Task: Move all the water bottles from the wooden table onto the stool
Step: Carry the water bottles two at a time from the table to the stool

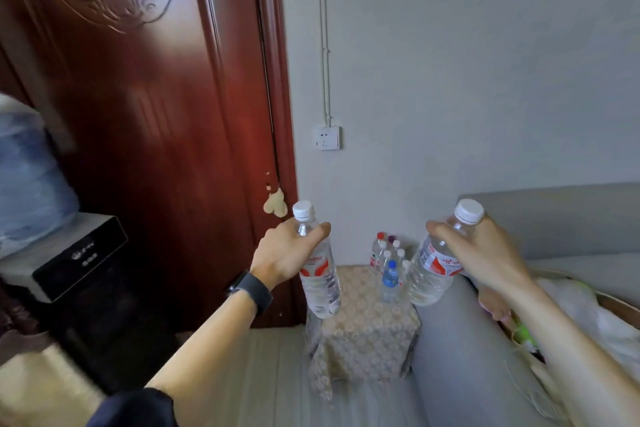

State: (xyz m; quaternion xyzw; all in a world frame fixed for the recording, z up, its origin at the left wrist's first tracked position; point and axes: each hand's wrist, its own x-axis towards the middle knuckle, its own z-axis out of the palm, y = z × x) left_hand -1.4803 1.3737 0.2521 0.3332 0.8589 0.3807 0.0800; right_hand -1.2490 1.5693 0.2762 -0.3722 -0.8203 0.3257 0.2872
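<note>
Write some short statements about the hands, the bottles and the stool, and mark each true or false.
1. The left hand grips a clear plastic water bottle with a white cap. True.
2. The right hand is empty. False: it grips a second clear white-capped bottle.
3. The stool covered with beige patterned cloth bears no bottles. False: a cluster of bottles stands at its back.
4. A small blue-capped bottle stands at the front of that cluster. True.
</note>
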